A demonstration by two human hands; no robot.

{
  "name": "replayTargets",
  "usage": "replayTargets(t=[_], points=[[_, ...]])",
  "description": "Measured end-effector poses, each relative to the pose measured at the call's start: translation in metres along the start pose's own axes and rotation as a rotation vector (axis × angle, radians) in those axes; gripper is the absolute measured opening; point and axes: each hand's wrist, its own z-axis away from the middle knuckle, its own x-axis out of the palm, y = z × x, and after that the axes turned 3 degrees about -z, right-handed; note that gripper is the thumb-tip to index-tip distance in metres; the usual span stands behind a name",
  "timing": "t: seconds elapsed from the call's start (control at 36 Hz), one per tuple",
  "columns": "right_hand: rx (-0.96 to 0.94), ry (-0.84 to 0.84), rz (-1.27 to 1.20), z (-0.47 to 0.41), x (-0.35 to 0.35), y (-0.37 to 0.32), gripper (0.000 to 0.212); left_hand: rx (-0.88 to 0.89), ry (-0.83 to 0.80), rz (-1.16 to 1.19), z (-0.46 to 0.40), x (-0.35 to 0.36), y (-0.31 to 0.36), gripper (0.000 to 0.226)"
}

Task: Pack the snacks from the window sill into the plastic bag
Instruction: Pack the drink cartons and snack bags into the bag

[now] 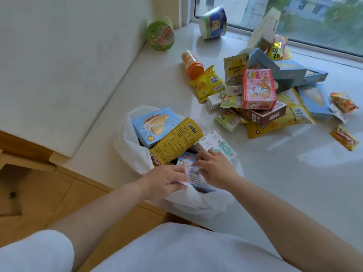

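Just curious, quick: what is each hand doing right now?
Left hand: grips the plastic bag rim.
Right hand: fingers rest on a small colourful box in the bag; whether it grips cannot be told.

1. We see a thin, translucent white plastic bag (135, 154), softly crinkled.
2. The window sill (275, 173) looks smooth, glossy white stone.
3. The snack boxes (258, 89) are printed cardboard.
4. The floor (64, 193) is matt wood.

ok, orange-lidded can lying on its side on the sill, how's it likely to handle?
The orange-lidded can is a cylinder lying on its side on the glossy sill, so a nudge would probably roll it. It looks rigid, likely fine to grip firmly. Weight can't be judged.
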Motion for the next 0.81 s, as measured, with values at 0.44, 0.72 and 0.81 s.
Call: replayTargets(t=[0.44,0.72,0.81], points=[[0.406,-0.183,-0.346,0.004,0.001,0.014,0.088,-0.417,-0.108,0.412,-0.014,-0.012,-0.007,0.022],[0.655,0.237,-0.539,0.002,0.013,0.005,0.023,0.032,0.064,-0.475,-0.072,0.008,0.003,0.025],[0.987,0.333,-0.429,0.012,0.016,0.038,0.038,-0.013,0.008,-0.661,-0.091,0.002,0.003,0.025]])
